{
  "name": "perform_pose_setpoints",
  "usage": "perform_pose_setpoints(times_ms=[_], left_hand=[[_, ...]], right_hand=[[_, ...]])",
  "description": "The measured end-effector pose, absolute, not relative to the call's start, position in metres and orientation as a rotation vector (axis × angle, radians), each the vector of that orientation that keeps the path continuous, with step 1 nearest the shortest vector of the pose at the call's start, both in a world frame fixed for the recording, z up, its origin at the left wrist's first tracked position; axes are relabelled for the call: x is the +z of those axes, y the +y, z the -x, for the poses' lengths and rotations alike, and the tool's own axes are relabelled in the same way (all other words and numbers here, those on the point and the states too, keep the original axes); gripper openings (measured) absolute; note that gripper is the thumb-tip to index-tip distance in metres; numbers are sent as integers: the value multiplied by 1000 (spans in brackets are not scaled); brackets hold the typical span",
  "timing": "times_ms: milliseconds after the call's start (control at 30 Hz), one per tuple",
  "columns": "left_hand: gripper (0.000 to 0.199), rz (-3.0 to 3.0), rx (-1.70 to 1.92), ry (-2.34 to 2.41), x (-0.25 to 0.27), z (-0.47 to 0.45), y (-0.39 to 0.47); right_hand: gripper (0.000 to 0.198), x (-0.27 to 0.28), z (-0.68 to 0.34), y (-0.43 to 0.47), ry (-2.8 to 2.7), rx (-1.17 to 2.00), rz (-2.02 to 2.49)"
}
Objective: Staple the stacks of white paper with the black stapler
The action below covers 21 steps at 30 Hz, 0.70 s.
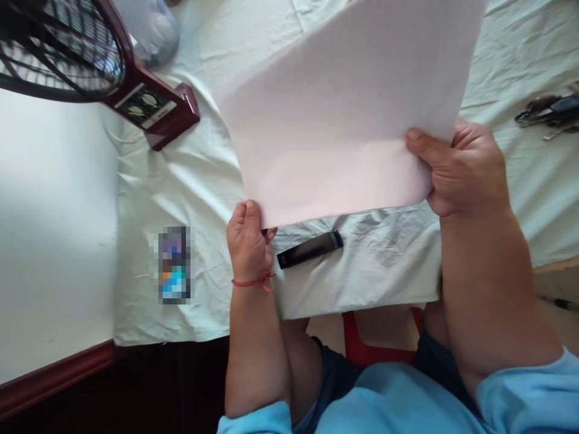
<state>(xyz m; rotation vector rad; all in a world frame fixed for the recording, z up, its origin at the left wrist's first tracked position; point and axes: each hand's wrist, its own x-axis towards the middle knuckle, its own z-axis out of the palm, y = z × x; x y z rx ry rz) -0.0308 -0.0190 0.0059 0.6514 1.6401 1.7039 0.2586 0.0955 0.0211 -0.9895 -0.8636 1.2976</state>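
A large sheet of white paper point(348, 114) is held up over the cloth-covered table, its far edge running out of the top of the view. My left hand point(250, 241), with a red string round the wrist, pinches the sheet's near left corner. On the near right side, my right hand point(465, 169) grips the edge with the thumb on top; its other fingers are mostly hidden behind the sheet. Just below the paper's near edge, a black stapler-like object point(310, 249) lies on the cloth; I cannot tell its exact kind.
A dark red table fan point(154, 108) stands at the upper left, by a clear plastic bag point(156, 36). A pixelated phone-shaped item point(174, 265) lies on the left of the pale tablecloth point(203, 301). Keys point(552, 113) lie at the right. A red stool point(377, 349) shows below the table edge.
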Motion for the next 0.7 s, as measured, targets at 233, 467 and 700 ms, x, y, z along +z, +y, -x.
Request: perform_pose_setpoints(times_ms=[233,467,700], left_hand=[[62,-572,1643,1538,16,25,-20],[54,-675,1634,1421,21,21,-25],[51,-689,1646,1434,23,22,-26]], right_hand=[[33,19,-260,96,-879,1300,986],[22,18,-262,98,-844,1274,1039],[27,21,-259,96,-863,1295,946]])
